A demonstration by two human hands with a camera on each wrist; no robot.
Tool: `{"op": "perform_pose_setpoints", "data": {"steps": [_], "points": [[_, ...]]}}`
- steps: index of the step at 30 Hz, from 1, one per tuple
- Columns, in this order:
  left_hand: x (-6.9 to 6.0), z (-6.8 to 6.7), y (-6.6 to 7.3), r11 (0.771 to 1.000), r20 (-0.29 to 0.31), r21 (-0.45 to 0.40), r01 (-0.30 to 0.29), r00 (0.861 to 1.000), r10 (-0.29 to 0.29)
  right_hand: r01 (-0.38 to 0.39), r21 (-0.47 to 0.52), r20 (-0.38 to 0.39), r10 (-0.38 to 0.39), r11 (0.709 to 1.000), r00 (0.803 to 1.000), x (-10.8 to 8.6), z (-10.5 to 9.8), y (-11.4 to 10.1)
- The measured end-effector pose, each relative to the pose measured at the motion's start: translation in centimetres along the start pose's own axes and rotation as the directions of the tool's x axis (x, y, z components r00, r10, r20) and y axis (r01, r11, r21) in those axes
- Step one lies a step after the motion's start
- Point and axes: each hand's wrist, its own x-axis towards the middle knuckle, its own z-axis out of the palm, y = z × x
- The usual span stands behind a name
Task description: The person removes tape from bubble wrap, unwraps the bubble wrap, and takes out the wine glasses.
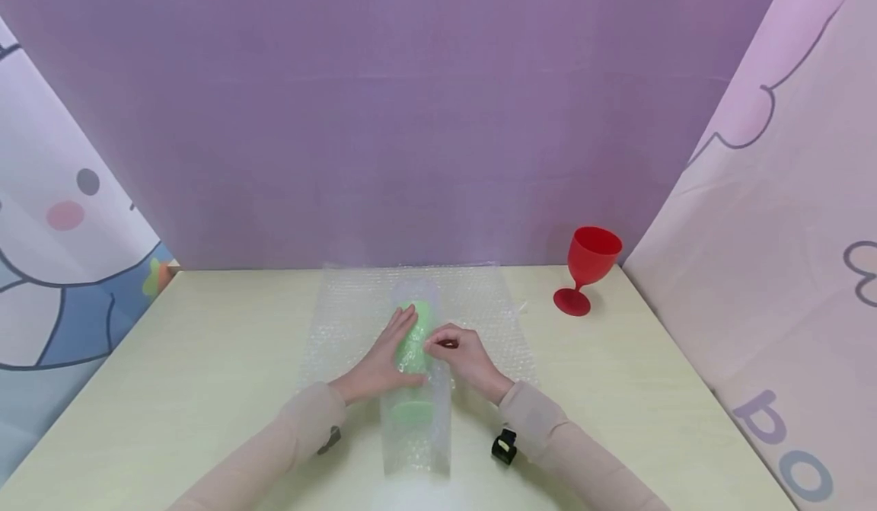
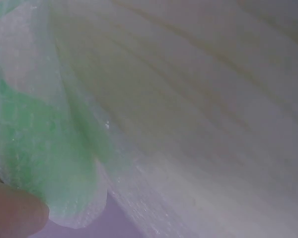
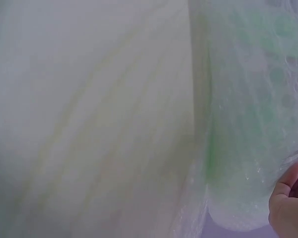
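A green object (image 1: 419, 320), blurred by the layers over it so its exact kind is unclear, lies rolled in clear bubble wrap (image 1: 418, 450) at the middle of the table. My left hand (image 1: 384, 362) rests on the roll with thumb and fingers spread, pressing from the left. On the roll's right side, my right hand (image 1: 467, 355) pinches the bubble wrap between thumb and curled fingers. The right wrist view shows that thumb (image 3: 288, 183) against the wrap's edge. In the left wrist view a fingertip (image 2: 20, 210) touches the wrapped green object (image 2: 44, 148).
A red plastic goblet (image 1: 591, 256) stands at the back right of the pale table (image 1: 226, 328). The flat part of the bubble wrap (image 1: 473, 290) spreads behind the roll towards the purple backdrop (image 1: 411, 115). Printed cloth panels flank both sides.
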Motion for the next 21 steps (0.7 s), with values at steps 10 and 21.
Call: {"op": "perform_pose_setpoints", "data": {"steps": [10,21], "points": [[-0.03,0.00,-0.01,1.000,-0.001,-0.005,0.004,1.000,-0.004,0.020,-0.023,-0.001,-0.020,1.000,1.000,-0.24,-0.16,-0.15],[-0.09,0.04,-0.12,0.999,-0.002,0.011,0.034,0.999,-0.034,0.016,-0.057,-0.031,-0.018,0.998,0.999,-0.71,-0.80,-0.09]]}}
